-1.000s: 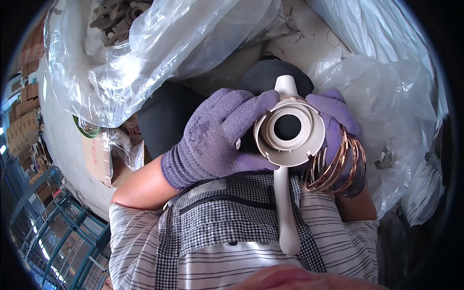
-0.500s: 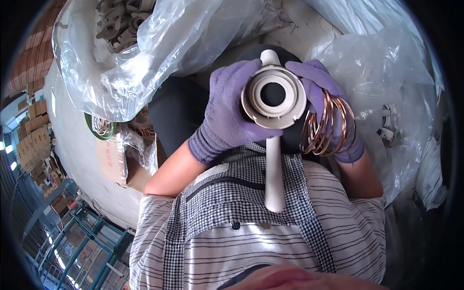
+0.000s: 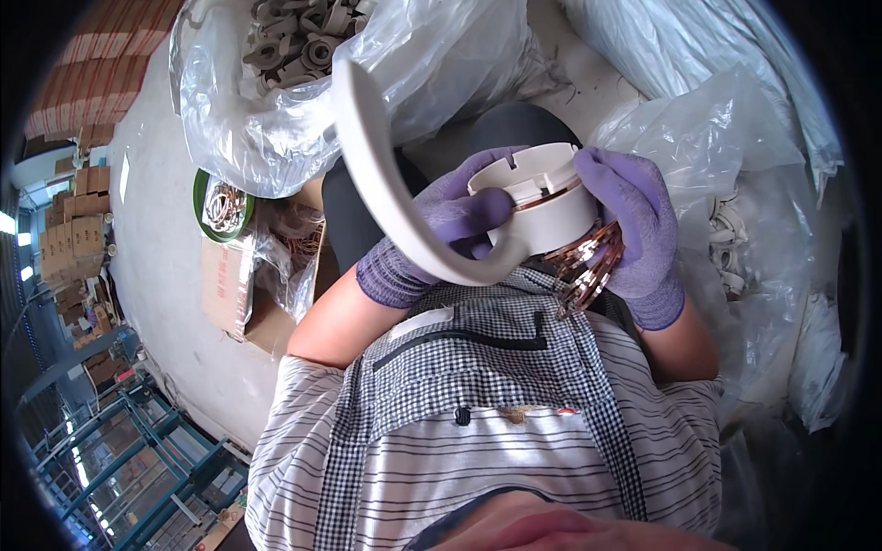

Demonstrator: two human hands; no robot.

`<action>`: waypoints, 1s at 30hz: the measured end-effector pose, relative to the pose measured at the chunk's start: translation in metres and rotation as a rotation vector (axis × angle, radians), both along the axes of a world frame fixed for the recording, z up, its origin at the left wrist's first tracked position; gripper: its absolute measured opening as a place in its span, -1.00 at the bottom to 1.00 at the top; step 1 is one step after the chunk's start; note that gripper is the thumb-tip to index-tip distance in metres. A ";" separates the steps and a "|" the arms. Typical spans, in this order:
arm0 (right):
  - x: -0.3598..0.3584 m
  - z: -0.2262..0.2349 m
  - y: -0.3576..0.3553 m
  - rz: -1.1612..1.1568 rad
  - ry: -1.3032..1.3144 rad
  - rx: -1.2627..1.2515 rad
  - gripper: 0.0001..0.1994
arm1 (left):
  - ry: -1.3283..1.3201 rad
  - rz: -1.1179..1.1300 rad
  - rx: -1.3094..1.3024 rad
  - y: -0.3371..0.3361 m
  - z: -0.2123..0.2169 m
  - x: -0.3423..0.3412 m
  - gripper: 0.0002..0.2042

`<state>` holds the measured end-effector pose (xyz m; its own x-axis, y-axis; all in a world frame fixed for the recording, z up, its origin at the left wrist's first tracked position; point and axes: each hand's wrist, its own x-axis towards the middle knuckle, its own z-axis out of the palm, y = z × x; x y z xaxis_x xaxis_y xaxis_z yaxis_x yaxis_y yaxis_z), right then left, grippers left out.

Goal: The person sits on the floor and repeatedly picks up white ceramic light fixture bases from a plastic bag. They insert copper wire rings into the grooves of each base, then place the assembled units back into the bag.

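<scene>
Between my gloved hands is a white plastic part (image 3: 562,219): a round, notched collar with a long curved handle (image 3: 372,174) sweeping up to the left. A thin copper-coloured band shows in the collar's opening. My left hand (image 3: 450,207) is closed round the collar's left side, its thumb on the near wall by the handle's root. My right hand (image 3: 636,216) grips the right side, fingers bent over the rim. A bunch of copper-coloured wire rings (image 3: 588,266) hangs from the right hand below the collar; how its fingers hold them is partly hidden.
A plastic bag (image 3: 248,138) of greyish parts (image 3: 317,50) lies far left. Beside my left forearm are a green round container (image 3: 200,207) of metal rings and an open cardboard box (image 3: 225,289). On the right, another clear bag (image 3: 767,211) surrounds white parts (image 3: 728,243).
The white part has been turned: its opening faced up at me, and now its side wall shows and the handle points up-left instead of toward me. The copper rings have swung lower, beneath it.
</scene>
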<state>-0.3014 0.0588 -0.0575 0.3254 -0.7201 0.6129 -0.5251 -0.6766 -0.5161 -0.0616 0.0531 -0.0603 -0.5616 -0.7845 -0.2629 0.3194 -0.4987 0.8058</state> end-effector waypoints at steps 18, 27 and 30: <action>-0.306 0.001 0.112 -0.884 -0.143 0.288 -0.52 | -0.378 0.272 -0.364 -0.028 -0.037 0.081 -0.44; -0.243 -0.005 0.078 -0.765 -0.186 0.491 -0.57 | -1.666 0.609 -1.122 -0.193 -0.070 0.226 -0.61; -0.180 0.024 0.046 -0.537 -0.507 0.448 -0.68 | -1.888 0.309 -0.838 -0.263 -0.099 0.262 -0.56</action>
